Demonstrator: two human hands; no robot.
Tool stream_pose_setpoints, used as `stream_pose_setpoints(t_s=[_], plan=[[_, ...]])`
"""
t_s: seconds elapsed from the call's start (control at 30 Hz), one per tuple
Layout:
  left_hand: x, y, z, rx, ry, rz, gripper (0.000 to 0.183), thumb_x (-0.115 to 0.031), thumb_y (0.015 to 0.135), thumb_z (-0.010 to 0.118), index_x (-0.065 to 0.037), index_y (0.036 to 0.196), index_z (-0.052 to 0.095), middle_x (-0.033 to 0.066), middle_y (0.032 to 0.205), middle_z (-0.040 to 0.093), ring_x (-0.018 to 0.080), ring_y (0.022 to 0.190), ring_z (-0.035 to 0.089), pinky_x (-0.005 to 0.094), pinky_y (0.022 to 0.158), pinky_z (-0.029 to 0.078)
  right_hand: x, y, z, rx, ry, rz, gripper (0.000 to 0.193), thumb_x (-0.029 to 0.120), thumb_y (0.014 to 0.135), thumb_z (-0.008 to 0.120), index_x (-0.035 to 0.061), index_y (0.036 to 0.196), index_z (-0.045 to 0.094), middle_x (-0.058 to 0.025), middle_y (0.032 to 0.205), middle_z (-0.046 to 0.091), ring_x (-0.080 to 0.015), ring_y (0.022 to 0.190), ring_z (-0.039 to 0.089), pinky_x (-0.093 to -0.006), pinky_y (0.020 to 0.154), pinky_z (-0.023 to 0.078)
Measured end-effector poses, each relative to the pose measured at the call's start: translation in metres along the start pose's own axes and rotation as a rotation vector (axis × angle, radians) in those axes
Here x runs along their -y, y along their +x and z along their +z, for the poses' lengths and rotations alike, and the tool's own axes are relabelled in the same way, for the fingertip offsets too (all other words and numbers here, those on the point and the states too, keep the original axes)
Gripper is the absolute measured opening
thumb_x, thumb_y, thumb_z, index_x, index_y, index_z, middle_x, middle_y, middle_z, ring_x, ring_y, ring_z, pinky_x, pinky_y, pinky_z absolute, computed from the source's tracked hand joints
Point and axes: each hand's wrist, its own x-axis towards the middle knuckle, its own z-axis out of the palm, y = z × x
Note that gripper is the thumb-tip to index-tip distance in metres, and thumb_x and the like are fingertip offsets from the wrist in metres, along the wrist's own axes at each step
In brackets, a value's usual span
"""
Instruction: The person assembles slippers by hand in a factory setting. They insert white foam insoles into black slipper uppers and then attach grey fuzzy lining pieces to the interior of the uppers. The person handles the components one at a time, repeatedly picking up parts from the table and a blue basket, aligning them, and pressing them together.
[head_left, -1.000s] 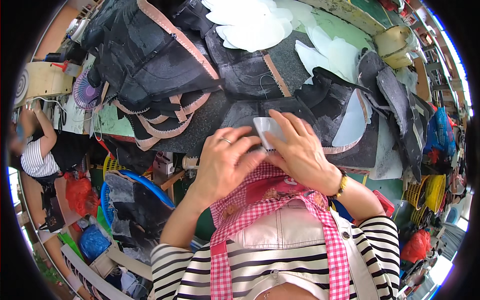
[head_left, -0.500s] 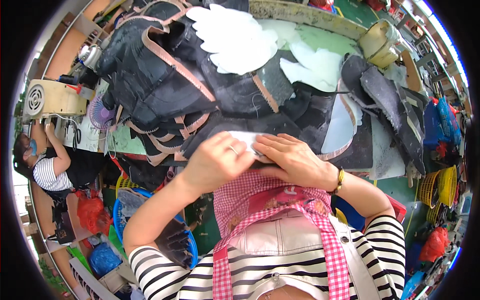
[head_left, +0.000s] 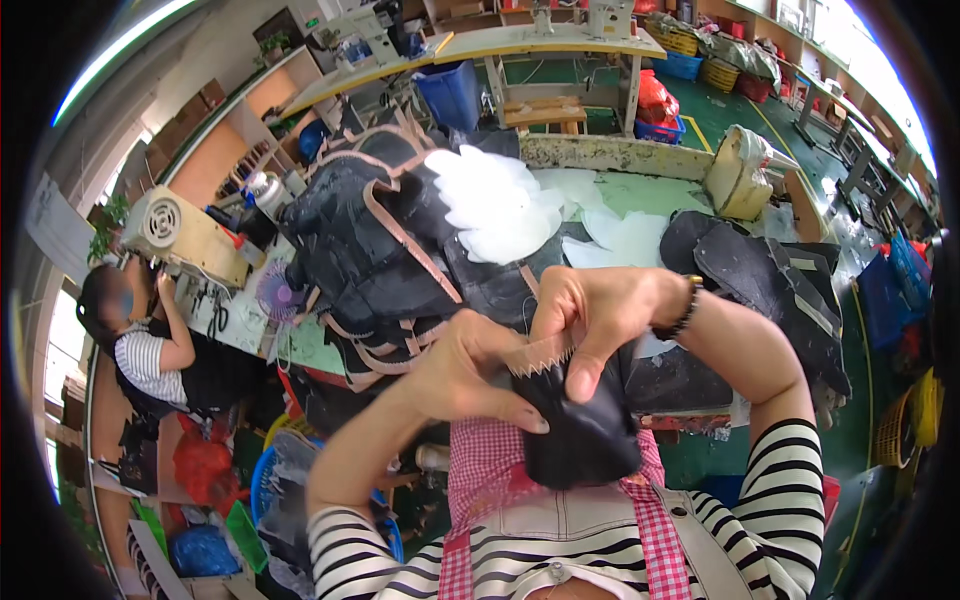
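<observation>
A black leather shoe upper piece [head_left: 580, 440] with a tan zigzag-cut edge is held up in front of my apron. Gripping that edge from the left is my left hand [head_left: 465, 375], its thumb pressed on the black face. My right hand [head_left: 610, 315] pinches the same edge from the right, thumb in front and fingers behind. Beyond my hands lies a heap of black upper pieces [head_left: 350, 250] with tan zigzag edges. White petal-edged sheets [head_left: 495, 205] rest on that heap. Whether a white sheet lies inside the held piece is hidden.
Black pieces [head_left: 740, 260] are stacked at the right of the green table [head_left: 660, 195]. A beige machine [head_left: 180, 230] and a purple fan [head_left: 278, 290] stand left, where another person [head_left: 150, 345] sits. A blue basket [head_left: 262, 485] is below left.
Earlier, both hands pressed on a small white piece at the table's near edge. Now they hold the black upper piece lifted toward my apron, and the view has tilted up.
</observation>
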Motion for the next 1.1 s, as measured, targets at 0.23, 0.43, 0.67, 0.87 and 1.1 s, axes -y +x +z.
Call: stream_pose_setpoints(t_s=[0.23, 0.43, 0.67, 0.87, 1.1], plan=[[0.028, 0.0, 0.003, -0.503, -0.146, 0.298, 0.039, 0.002, 0.073, 0.076, 0.008, 0.109, 0.063, 0.0115, 0.102, 0.069, 0.0173, 0.09, 0.066, 0.0305, 0.084, 0.052, 0.004, -0.021, -0.039, -0.966, -0.787, -0.295, 0.024, 0.023, 0.089, 0.069, 0.0015, 0.1, 0.068, -0.0044, 0.088, 0.069, -0.01, 0.08, 0.062, -0.0254, 0.073, 0.05], [0.134, 0.001, 0.041, -0.74, -0.304, -0.052, 0.028, -0.004, 0.085, 0.07, 0.003, 0.112, 0.064, 0.0064, 0.102, 0.068, 0.0127, 0.091, 0.063, 0.0279, 0.083, 0.05, -0.082, -0.086, 0.022, -0.966, -0.232, 0.242, 0.041, 0.037, 0.086, 0.071, -0.0035, 0.091, 0.067, 0.0006, 0.079, 0.064, -0.0082, 0.071, 0.059, -0.0229, 0.063, 0.047], [0.043, 0.011, 0.024, -0.124, 0.982, 0.017, 0.048, -0.035, 0.073, 0.079, -0.007, 0.109, 0.068, 0.0119, 0.105, 0.068, 0.0285, 0.099, 0.064, 0.0385, 0.087, 0.05, -0.112, -0.12, 0.046, -0.559, -0.276, 0.235, 0.076, 0.022, 0.082, 0.074, -0.0051, 0.142, 0.037, -0.016, 0.132, 0.054, -0.0208, 0.122, 0.05, -0.0323, 0.105, 0.038], [0.107, 0.08, -0.004, 0.333, 1.185, 0.348, 0.034, -0.036, 0.075, 0.076, -0.006, 0.076, 0.061, 0.0102, 0.105, 0.066, 0.0301, 0.113, 0.06, 0.0498, 0.108, 0.034, -0.049, -0.145, 0.034, -0.731, -0.197, 0.581, 0.069, 0.017, 0.077, 0.076, 0.0014, 0.137, 0.046, -0.0193, 0.137, 0.049, -0.0251, 0.125, 0.048, -0.0353, 0.106, 0.036], [0.161, 0.18, 0.017, 0.419, 1.204, 0.05, 0.099, -0.06, 0.073, 0.072, -0.008, 0.146, 0.031, 0.0137, 0.06, 0.06, 0.037, 0.065, 0.063, 0.0443, 0.074, 0.051, -0.13, -0.261, 0.045, -1.634, -1.298, 0.7, 0.04, 0.012, 0.079, 0.066, 0.0092, 0.119, 0.064, -0.0147, 0.125, 0.06, -0.0312, 0.117, 0.056, -0.0396, 0.099, 0.044]])
